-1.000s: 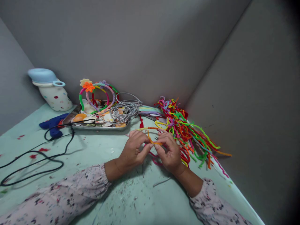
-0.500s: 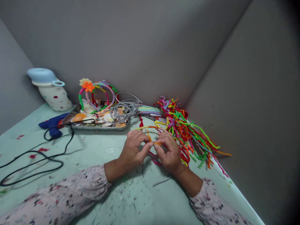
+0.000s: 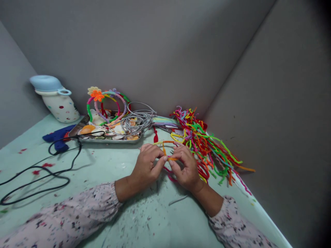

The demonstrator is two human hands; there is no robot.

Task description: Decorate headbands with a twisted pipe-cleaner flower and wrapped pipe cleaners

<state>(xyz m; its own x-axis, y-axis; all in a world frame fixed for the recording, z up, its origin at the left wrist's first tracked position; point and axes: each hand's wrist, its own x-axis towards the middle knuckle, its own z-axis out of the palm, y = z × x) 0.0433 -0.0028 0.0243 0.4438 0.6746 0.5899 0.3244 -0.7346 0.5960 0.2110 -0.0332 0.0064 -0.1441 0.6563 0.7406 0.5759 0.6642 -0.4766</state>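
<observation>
Left hand (image 3: 149,162) and right hand (image 3: 186,168) — thumbs and fingers pinching an orange fuzzy strip (image 3: 172,159) between them, above the bench (image 3: 191,220). Just beyond, right: tangled heap of coloured fuzzy strips (image 3: 204,143). Farther, left: blue glue gun (image 3: 60,135), then metal tray (image 3: 113,141) of shells (image 3: 88,129), grey wire coil (image 3: 142,120) at its right end. Far left — blue-lidded bottle (image 3: 59,103).

Free room lies over the counter (image 3: 155,224) between the sleeves (image 3: 77,210); the tray (image 3: 113,141) blocks beyond the left hand (image 3: 148,163), the pipe-cleaner heap (image 3: 204,144) beyond the right hand (image 3: 187,168).
</observation>
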